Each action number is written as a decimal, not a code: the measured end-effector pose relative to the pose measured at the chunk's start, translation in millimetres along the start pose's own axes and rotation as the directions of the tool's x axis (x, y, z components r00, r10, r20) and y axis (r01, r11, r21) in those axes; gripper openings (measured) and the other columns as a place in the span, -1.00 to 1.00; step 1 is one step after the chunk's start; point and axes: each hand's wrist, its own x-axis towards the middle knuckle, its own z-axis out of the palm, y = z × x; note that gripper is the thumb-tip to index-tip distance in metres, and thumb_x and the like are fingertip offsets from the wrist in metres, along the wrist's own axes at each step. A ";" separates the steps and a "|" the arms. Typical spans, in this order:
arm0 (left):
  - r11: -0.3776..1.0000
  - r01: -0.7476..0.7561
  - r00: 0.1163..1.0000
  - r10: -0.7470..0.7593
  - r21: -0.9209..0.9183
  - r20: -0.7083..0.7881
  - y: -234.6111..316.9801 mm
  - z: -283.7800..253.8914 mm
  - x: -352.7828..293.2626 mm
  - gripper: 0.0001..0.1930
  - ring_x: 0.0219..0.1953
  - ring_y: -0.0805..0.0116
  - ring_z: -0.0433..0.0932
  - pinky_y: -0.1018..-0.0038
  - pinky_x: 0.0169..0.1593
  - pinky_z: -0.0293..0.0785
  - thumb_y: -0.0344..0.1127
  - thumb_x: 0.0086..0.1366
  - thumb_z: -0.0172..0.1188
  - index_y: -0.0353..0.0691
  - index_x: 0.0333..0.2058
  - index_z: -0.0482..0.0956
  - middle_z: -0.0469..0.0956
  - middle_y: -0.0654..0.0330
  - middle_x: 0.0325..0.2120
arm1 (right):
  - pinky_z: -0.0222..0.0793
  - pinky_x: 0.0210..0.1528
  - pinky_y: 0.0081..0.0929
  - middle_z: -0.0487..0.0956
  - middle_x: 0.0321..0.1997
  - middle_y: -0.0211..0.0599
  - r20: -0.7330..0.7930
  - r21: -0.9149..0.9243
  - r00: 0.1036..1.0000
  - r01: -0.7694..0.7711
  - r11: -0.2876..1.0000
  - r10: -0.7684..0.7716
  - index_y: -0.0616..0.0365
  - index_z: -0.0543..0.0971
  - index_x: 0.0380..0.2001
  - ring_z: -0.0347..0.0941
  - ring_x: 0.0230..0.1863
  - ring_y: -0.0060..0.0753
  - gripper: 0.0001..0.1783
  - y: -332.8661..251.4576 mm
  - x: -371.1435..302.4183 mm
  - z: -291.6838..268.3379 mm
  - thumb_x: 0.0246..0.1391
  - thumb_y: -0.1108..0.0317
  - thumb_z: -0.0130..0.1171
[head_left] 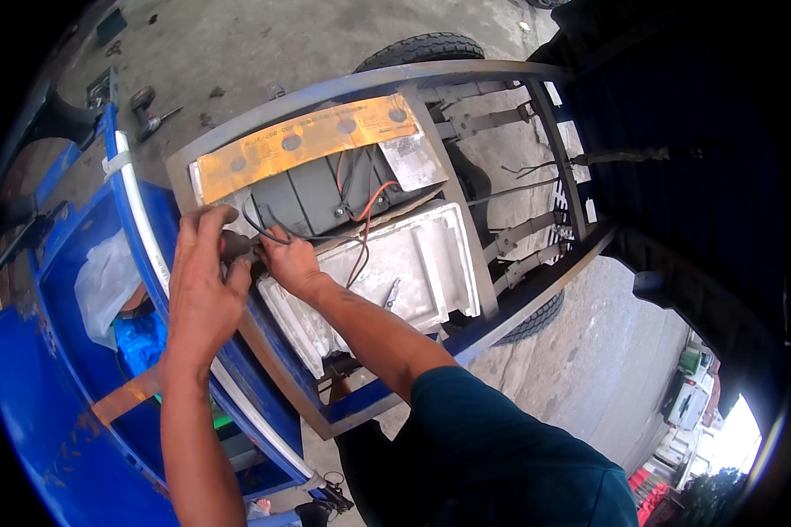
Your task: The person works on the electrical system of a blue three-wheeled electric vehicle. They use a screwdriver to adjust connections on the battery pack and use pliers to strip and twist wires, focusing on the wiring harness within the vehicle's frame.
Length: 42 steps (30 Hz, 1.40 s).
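Observation:
My left hand [204, 285] is closed round the reddish-dark handle of a screwdriver-like tool [234, 245], its shaft pointing toward my right hand. With bent fingers, my right hand [288, 262] pinches at the near left corner of the dark grey batteries [312, 195]; what sits between its fingertips is hidden. Black wires [360, 255] run from there across the batteries, and a red wire [376, 195] joins a terminal on the right. An orange cardboard strip [303, 140] covers the far side of the batteries. Under my right forearm lies a dirty white tray-like panel [413, 263].
A metal vehicle frame [536, 303] surrounds the batteries, with leaf springs [492, 119] and a tyre [422, 50] beyond. A small metal tool [393, 293] rests on the white panel. On the ground is a cordless drill [149, 110]. Blue bodywork [70, 263] stands at the left.

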 end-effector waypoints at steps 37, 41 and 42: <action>0.833 0.388 0.675 -0.548 -0.394 -0.493 0.8 24.7 -217.4 -0.70 -0.28 0.46 0.45 0.57 -0.21 0.41 -0.43 0.23 0.31 -0.34 -0.10 0.47 0.50 0.21 -0.30 | 0.51 -0.35 -0.11 0.53 -0.26 -0.19 -0.003 -0.033 0.998 -0.058 0.998 0.057 0.07 0.50 -0.24 0.55 -0.35 0.06 -0.81 -13.6 2.3 -8.8 0.12 0.26 0.17; 0.797 0.378 0.612 -0.596 -0.471 -0.520 0.6 27.2 -244.3 -0.69 -0.26 0.44 0.43 0.56 -0.20 0.41 -0.45 0.25 0.26 -0.35 -0.08 0.40 0.45 0.18 -0.26 | 0.51 -0.32 -0.11 0.53 -0.23 -0.21 -0.053 -0.050 0.996 0.069 0.996 -0.071 0.08 0.50 -0.22 0.55 -0.33 0.05 -0.76 -1.5 0.9 -1.0 0.12 0.20 0.19; 0.788 0.379 0.606 -0.607 -0.485 -0.513 1.2 26.8 -249.1 -0.70 -0.26 0.44 0.43 0.55 -0.19 0.41 -0.44 0.26 0.26 -0.35 -0.08 0.41 0.46 0.18 -0.25 | 0.51 -0.32 -0.11 0.53 -0.22 -0.21 -0.077 -0.062 0.990 0.117 0.991 -0.122 0.08 0.50 -0.22 0.55 -0.32 0.04 -0.75 0.5 -0.3 0.0 0.12 0.19 0.19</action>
